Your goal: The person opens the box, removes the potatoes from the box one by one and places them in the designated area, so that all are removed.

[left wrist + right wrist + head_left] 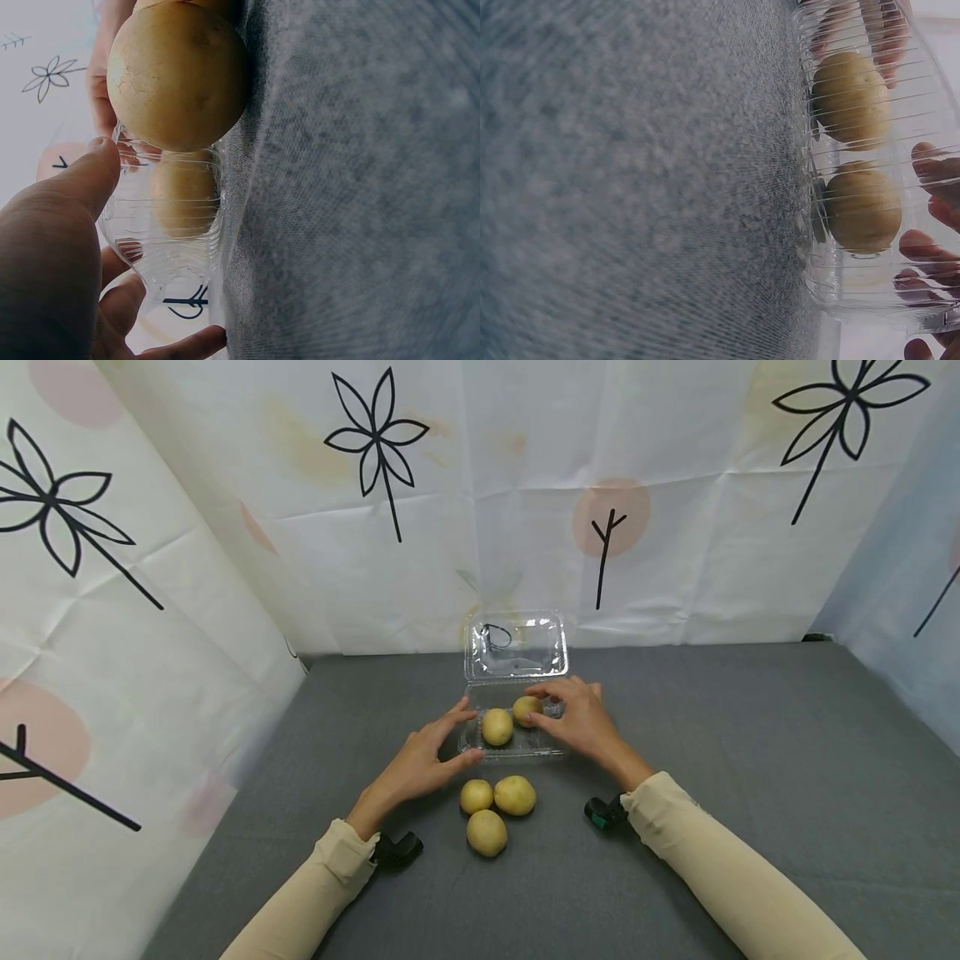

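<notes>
A clear plastic clamshell container (551, 745) stands with its lid (517, 652) raised at the back. Two potatoes lie in its base: one on the left (497, 727) and one on the right (525, 710). My right hand (573, 714) hovers over the right potato, thumb and fingers spread around it; in the right wrist view its fingertips (922, 247) show apart from the potato. At the container's left side is my left hand (431, 756), fingers extended and holding nothing. Its thumb (90, 176) is near the front wall in the left wrist view.
Three more potatoes sit in front of the container: a small one (476, 796), a wide one (515, 795) and a nearer one (487, 833). Grey cloth (712, 760) covers the table. A printed fabric backdrop (420, 585) rises behind and at both sides.
</notes>
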Tool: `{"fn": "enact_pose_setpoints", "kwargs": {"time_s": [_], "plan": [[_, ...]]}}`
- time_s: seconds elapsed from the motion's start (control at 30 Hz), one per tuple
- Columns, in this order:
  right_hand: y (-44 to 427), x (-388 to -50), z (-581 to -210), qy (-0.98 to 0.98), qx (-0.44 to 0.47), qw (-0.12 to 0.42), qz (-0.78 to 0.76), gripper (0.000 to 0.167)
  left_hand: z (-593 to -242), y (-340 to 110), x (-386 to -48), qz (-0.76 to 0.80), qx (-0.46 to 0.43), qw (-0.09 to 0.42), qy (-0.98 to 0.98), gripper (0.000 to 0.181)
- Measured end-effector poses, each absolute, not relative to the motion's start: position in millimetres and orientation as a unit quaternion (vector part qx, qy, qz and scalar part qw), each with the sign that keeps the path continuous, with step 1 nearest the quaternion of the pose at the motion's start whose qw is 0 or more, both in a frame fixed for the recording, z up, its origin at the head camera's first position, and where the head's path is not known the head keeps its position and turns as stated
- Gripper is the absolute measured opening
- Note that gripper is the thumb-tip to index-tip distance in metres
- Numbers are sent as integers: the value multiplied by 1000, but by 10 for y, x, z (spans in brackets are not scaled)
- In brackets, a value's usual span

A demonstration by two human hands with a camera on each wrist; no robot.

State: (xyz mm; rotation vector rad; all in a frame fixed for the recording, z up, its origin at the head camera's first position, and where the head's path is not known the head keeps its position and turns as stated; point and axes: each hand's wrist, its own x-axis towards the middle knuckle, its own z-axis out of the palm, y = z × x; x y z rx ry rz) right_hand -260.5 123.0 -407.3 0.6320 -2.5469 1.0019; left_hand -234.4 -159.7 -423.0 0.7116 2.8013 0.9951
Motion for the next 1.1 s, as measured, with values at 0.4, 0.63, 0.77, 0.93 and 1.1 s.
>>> {"fn": "enact_pose_setpoints", "kwargs": {"time_s": [0.4, 0.63, 0.77, 0.93, 1.1], "plan": [[1217, -2668, -4052, -911, 220, 124, 325, 43, -4235, -1592, -2357, 329, 245, 31, 912, 70], [1207, -2669, -4047, -917, 217, 113, 314, 46, -4238, -1591, -2361, 327, 245, 31, 912, 70], [1199, -2665, -4045, -920, 218, 113, 307, 46, -4235, -1593, -2358, 326, 244, 33, 913, 70], [1191, -2662, -4045, -918, 219, 110, 311, 46, -4231, -1589, -2355, 327, 244, 33, 912, 70], [1194, -2663, -4048, -920, 215, 102, 310, 41, -4233, -1586, -2355, 327, 244, 32, 912, 69]]}}
